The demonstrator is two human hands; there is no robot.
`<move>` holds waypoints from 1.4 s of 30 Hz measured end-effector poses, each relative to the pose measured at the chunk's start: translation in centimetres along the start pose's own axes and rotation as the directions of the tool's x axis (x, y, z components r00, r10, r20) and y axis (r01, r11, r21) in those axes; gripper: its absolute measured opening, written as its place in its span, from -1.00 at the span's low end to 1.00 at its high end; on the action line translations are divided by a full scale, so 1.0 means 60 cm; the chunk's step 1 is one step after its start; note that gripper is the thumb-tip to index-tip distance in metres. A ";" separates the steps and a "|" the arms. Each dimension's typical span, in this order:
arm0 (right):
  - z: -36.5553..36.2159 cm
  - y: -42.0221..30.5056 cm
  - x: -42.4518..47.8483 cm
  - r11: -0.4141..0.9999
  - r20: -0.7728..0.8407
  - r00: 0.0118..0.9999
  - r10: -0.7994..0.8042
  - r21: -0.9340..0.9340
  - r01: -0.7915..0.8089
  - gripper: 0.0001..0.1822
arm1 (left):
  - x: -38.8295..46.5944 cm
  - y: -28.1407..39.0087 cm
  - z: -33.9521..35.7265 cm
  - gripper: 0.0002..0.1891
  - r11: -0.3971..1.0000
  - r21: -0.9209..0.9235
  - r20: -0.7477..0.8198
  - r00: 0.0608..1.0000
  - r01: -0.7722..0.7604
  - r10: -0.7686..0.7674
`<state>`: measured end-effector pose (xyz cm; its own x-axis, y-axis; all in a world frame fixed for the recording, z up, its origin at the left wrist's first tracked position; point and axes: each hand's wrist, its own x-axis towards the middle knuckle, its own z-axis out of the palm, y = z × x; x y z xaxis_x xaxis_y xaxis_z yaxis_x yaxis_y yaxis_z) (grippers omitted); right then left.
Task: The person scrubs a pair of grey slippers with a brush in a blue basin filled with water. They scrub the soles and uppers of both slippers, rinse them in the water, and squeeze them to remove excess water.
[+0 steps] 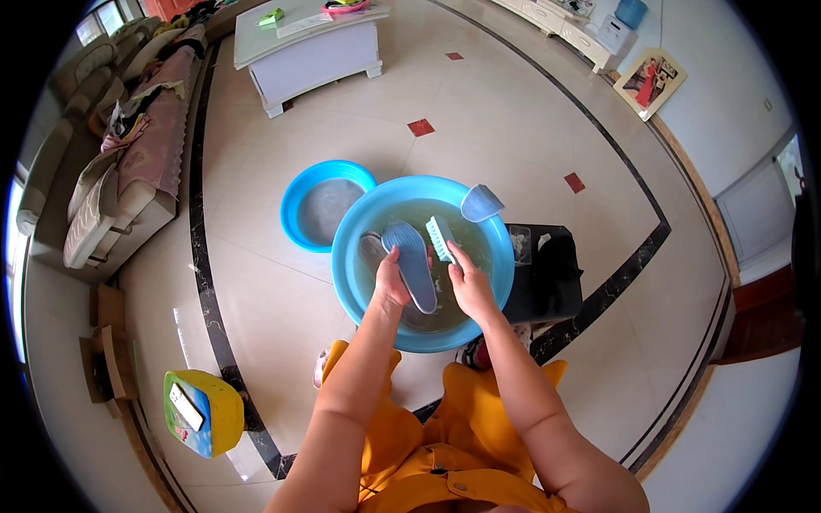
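Note:
My left hand (pixel 392 280) grips a blue-grey slipper (pixel 414 269) by its middle, sole side or insole up, over a large blue basin (pixel 344 282) of cloudy water. In my right hand (pixel 471 285) is a scrubbing brush (pixel 440 238) with pale green bristles, held by its handle. The bristles face the slipper, with a gap between them. Another grey slipper or sole (pixel 370 249) lies partly in the water at the left, half hidden behind the held one. Over the basin's upper right rim hangs a blue slipper piece (pixel 482 203).
A smaller blue basin (pixel 296 232) with greyish water stands at the upper left, against the large one. On the right is a black low stand (pixel 545 301) bearing a clear plastic container (pixel 520 246). A yellow stool (pixel 224 413) holds a phone-like object (pixel 186 406). Farther off are a sofa (pixel 144 211) and a table (pixel 314 54).

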<state>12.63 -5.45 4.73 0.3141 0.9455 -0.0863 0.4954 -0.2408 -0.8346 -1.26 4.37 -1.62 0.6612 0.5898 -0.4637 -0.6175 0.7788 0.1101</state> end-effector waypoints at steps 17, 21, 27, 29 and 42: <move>-0.004 -0.038 -0.065 0.986 0.176 0.970 -0.165 0.021 0.164 -0.60 | -0.003 -0.014 0.014 -0.29 0.985 0.054 0.012 0.986 -0.165 0.165; 0.007 -0.046 -0.066 0.979 0.154 0.970 -0.186 -0.058 0.197 -0.60 | -0.005 -0.022 0.020 -0.26 0.991 0.056 0.062 0.991 -0.119 0.116; 0.032 -0.031 -0.029 0.951 0.096 0.976 -0.193 -0.226 0.210 -0.55 | -0.019 -0.050 0.035 -0.26 0.992 0.077 0.017 0.995 -0.098 0.097; 0.045 -0.019 -0.016 0.941 0.059 0.979 -0.198 -0.269 0.206 -0.54 | -0.014 -0.061 0.024 -0.27 0.991 0.100 0.003 0.996 -0.088 0.088; 0.054 0.025 0.014 0.893 -0.055 0.997 -0.045 -0.449 0.015 -0.51 | 0.009 -0.055 -0.004 -0.51 0.981 0.175 -0.211 0.971 -0.079 0.116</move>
<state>10.98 -4.31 1.66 0.3358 0.9417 -0.0184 0.8110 -0.2990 -0.5028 1.04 2.07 -2.44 0.4803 0.6173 -0.6231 -0.5832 0.7554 0.2988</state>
